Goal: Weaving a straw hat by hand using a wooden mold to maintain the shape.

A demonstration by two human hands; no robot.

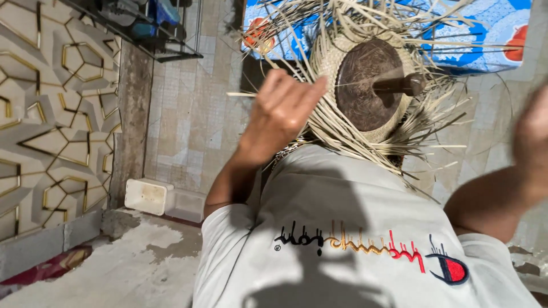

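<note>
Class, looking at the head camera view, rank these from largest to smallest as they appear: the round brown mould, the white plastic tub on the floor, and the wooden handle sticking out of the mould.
1. Round brown mould
2. White plastic tub, though it sits farther away, so its true size is unsure
3. Wooden handle

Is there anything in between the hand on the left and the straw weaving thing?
Nothing visible. The left hand is right at the woven straw piece, its fingertips against the loose strips at the piece's left edge. The right hand is blurred at the frame's right edge, apart from the weaving, with only stray strip ends between them.
</note>
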